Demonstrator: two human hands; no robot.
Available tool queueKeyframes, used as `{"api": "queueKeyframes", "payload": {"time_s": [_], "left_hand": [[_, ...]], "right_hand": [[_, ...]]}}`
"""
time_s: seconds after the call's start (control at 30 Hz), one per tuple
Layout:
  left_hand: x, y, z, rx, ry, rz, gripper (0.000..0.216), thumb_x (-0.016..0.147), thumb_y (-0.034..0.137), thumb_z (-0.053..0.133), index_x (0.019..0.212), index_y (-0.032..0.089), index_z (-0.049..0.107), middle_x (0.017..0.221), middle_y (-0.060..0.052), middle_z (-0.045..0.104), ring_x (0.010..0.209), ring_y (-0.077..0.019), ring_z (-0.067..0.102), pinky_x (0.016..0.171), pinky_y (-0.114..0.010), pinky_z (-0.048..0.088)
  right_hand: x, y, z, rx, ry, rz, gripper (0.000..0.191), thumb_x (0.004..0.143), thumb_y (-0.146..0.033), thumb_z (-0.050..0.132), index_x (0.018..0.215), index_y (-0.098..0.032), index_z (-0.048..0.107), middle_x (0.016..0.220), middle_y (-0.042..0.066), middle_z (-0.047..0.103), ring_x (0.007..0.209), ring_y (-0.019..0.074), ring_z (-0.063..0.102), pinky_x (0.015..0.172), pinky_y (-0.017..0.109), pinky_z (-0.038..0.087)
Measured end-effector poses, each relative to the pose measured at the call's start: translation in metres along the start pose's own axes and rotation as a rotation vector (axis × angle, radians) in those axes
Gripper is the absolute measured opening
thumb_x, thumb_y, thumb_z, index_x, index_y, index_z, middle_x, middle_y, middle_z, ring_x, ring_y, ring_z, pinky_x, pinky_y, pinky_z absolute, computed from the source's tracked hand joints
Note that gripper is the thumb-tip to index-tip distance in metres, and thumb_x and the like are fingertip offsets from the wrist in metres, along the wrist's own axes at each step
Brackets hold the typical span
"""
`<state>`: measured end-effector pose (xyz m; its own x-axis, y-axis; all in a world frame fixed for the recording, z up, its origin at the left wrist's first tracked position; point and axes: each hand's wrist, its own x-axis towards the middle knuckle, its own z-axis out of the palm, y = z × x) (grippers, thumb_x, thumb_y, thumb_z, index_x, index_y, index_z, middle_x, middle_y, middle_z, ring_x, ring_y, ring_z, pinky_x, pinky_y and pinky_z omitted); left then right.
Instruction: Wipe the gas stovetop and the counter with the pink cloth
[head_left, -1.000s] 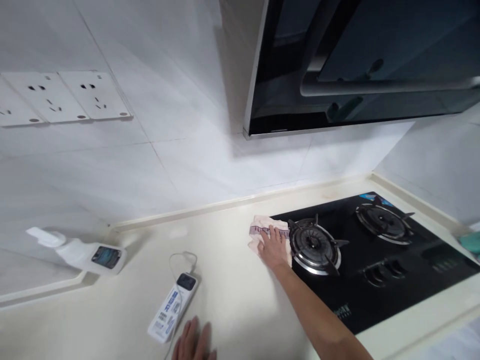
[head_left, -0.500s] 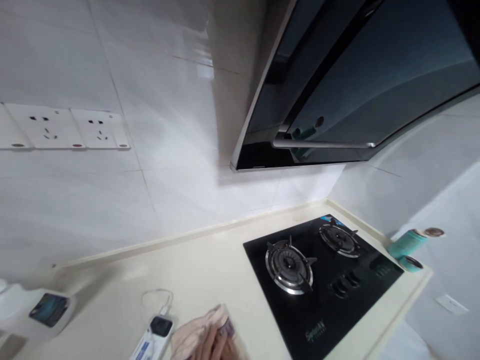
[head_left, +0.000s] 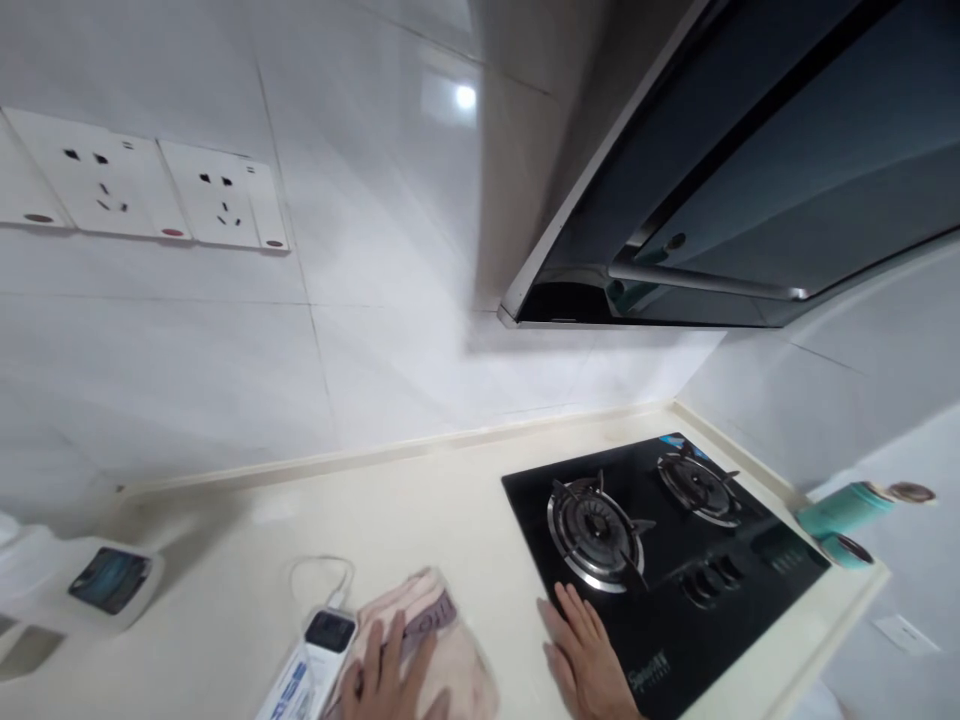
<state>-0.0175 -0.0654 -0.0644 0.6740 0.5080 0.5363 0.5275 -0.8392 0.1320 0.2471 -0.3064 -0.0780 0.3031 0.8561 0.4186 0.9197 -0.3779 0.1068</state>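
A folded pink cloth [head_left: 465, 660] with a dark printed patch lies on the cream countertop at the bottom of the view. My left hand [head_left: 394, 670] rests on top of it with fingers spread. To the right, my right hand [head_left: 589, 650] lies by the left edge of the black gas stove [head_left: 697, 645], fingers stretched out and nothing in them. Just left of the cloth is a white device [head_left: 311, 660] with a small dark screen and a thin cable. My wrists are partly cut off by the lower edge.
The stove has two burners [head_left: 596, 530] with metal supports. A dark range hood [head_left: 675, 210] overhangs it. Teal containers [head_left: 847, 510] stand at the counter's right corner. A white appliance [head_left: 82, 580] with a screen is at far left, below wall sockets [head_left: 225, 195].
My hands, earlier close together at the cloth, are now apart; the right one has moved right to the stove edge. The cloth lies flatter. The view has shifted a little.
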Motion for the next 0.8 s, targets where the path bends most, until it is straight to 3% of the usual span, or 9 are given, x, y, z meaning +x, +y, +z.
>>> {"api": "queueKeyframes", "payload": {"time_s": [0.13,0.23,0.33,0.47,0.63,0.7,0.8], "left_hand": [[0.082,-0.007,-0.007,-0.13,-0.124,-0.319,0.039,0.092,0.039,0.067,0.13,0.033,0.07,0.153,-0.012,0.059,0.147,-0.0424,0.044,0.115,-0.071,0.039],[0.126,0.003,0.006,-0.201,-0.163,-0.326,0.051,0.093,0.047,0.07,0.137,0.022,0.06,0.148,-0.012,0.059,0.134,-0.0324,0.057,0.112,-0.061,0.051],[0.14,0.024,0.025,-0.272,-0.198,-0.27,0.05,0.095,0.048,0.068,0.136,0.021,0.059,0.142,-0.011,0.061,0.124,-0.0281,0.063,0.105,-0.054,0.057],[0.136,0.057,0.038,-0.371,-0.226,-0.135,0.054,0.094,0.048,0.068,0.14,0.022,0.057,0.151,-0.012,0.055,0.134,-0.0317,0.056,0.113,-0.06,0.051],[0.115,0.081,0.025,-0.398,-0.197,0.025,0.052,0.095,0.05,0.066,0.14,0.024,0.058,0.154,-0.012,0.053,0.138,-0.0314,0.054,0.117,-0.061,0.047],[0.093,0.081,0.016,-0.387,-0.183,0.065,0.053,0.094,0.053,0.066,0.139,0.026,0.06,0.16,-0.011,0.049,0.147,-0.0337,0.045,0.125,-0.064,0.034],[0.039,0.067,0.0,-0.321,-0.093,0.151,0.053,0.085,0.063,0.069,0.129,0.034,0.07,0.166,-0.007,0.046,0.163,-0.0371,0.016,0.132,-0.061,0.001]], "right_hand": [[-0.002,0.002,0.01,-0.053,0.086,0.055,0.067,0.105,-0.044,0.052,0.166,-0.024,0.035,0.164,0.009,0.048,0.147,0.0282,0.051,0.115,0.041,0.042],[-0.005,0.006,0.013,-0.028,0.054,0.051,0.066,0.105,-0.045,0.049,0.167,-0.027,0.034,0.165,0.008,0.048,0.148,0.0291,0.05,0.113,0.043,0.044],[-0.008,0.007,0.009,0.018,0.033,0.069,0.065,0.106,-0.045,0.049,0.167,-0.028,0.034,0.166,0.009,0.047,0.15,0.0306,0.047,0.114,0.045,0.043],[-0.008,0.005,0.001,0.069,0.001,0.1,0.061,0.106,-0.043,0.049,0.164,-0.029,0.039,0.166,0.008,0.046,0.152,0.0302,0.044,0.116,0.046,0.041],[-0.008,0.007,0.0,0.083,0.006,0.104,0.054,0.107,-0.039,0.046,0.16,-0.027,0.046,0.164,0.009,0.049,0.15,0.0286,0.048,0.117,0.046,0.04],[-0.008,0.007,0.0,0.099,0.003,0.104,0.053,0.107,-0.039,0.046,0.159,-0.027,0.047,0.164,0.008,0.049,0.15,0.0284,0.047,0.117,0.046,0.039],[-0.008,0.007,-0.001,0.104,-0.011,0.107,0.053,0.106,-0.039,0.047,0.158,-0.026,0.048,0.165,0.008,0.048,0.151,0.0282,0.046,0.118,0.045,0.039]]}}
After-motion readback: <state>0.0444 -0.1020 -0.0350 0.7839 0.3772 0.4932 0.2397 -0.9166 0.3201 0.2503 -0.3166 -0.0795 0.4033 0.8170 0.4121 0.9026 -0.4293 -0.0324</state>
